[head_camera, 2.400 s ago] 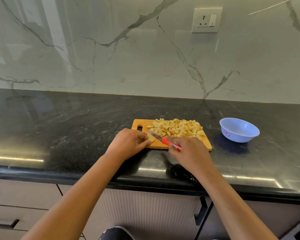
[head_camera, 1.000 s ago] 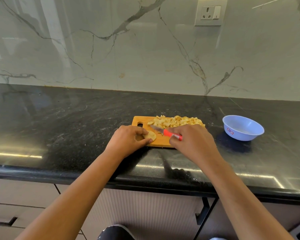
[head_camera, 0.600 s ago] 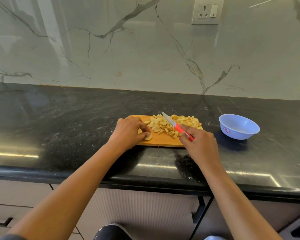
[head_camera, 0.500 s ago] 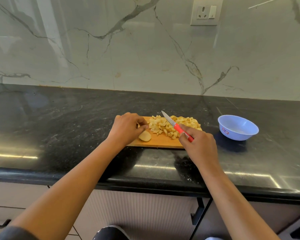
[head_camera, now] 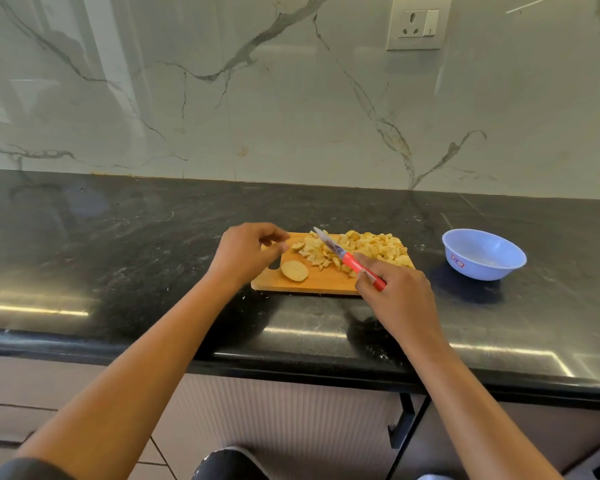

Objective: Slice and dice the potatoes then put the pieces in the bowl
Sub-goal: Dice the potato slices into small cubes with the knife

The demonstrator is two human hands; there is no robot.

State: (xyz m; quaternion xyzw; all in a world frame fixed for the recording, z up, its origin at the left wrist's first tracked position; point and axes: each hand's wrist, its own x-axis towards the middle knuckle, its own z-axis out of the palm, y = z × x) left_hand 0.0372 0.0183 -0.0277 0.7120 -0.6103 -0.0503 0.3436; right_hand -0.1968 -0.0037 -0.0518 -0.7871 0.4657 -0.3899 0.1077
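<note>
A wooden cutting board (head_camera: 321, 284) lies on the black counter with a heap of diced potato (head_camera: 364, 247) on its far half. One round potato slice (head_camera: 294, 270) lies flat near the board's left front. My left hand (head_camera: 246, 252) hovers just left of it, fingers loosely curled, holding nothing. My right hand (head_camera: 397, 296) grips the red handle of a knife (head_camera: 347, 258); its blade points up-left over the diced pieces. A blue bowl (head_camera: 484, 253) stands to the right of the board and holds no pieces.
The black stone counter (head_camera: 118, 258) stretches left and right of the board. A marble backsplash with a wall socket (head_camera: 418, 22) rises behind. Cabinet fronts and a dark handle (head_camera: 397, 424) sit under the counter's front edge.
My left hand has let go of the potato slice and lifted off it, so the slice lies flat on the board. My right hand swung the knife blade up over the diced heap.
</note>
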